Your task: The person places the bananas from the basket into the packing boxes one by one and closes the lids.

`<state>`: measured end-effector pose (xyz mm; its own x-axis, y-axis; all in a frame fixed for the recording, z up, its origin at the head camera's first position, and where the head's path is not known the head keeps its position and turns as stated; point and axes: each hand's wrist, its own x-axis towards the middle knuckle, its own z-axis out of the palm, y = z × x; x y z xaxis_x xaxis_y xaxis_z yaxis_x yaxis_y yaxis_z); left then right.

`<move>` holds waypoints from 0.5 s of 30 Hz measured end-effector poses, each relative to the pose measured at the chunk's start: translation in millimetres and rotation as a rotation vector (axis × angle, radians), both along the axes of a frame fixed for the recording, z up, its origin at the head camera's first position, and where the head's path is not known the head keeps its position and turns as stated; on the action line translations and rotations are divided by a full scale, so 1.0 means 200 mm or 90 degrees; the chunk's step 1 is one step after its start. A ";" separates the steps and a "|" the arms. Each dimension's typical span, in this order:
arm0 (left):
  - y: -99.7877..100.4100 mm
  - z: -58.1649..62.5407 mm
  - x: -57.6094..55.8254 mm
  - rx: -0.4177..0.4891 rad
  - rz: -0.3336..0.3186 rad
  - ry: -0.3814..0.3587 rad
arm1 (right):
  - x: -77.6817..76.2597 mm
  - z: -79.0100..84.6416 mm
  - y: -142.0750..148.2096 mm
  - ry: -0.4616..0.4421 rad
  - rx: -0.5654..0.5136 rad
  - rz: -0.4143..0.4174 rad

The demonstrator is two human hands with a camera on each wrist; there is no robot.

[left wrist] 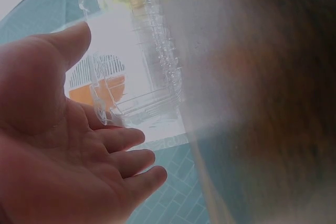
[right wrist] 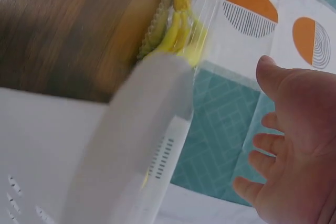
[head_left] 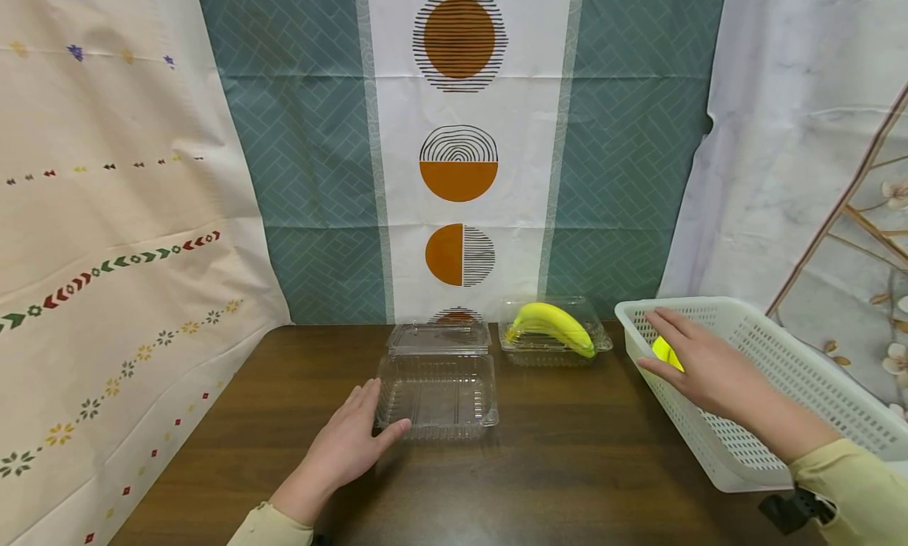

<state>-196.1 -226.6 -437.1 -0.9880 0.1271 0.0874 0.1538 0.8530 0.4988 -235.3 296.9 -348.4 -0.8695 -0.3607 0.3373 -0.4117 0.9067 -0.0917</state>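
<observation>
Fruit [head_left: 664, 351], its long axis hidden from me, lay in the basket [head_left: 801, 373], frame right, showing between the nearer right grip's [head_left: 705, 369] spread thumb and fingers; the left grip [head_left: 347, 443] was spread too.

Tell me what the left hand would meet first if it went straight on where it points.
Probably the left wall of the open, clear, rectangular plastic container: the left hand points forward and right, right beside it. Whether they touch is unclear.
</observation>
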 end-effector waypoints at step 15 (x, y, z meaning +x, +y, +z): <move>0.00 0.00 0.01 0.001 -0.002 -0.002 | -0.06 0.04 0.13 -0.060 0.015 -0.051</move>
<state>-195.0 -226.3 -436.5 -0.9881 0.1293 0.0838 0.1540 0.8517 0.5008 -247.0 323.7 -340.6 -0.9233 -0.2960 0.2449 -0.3288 0.9385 -0.1054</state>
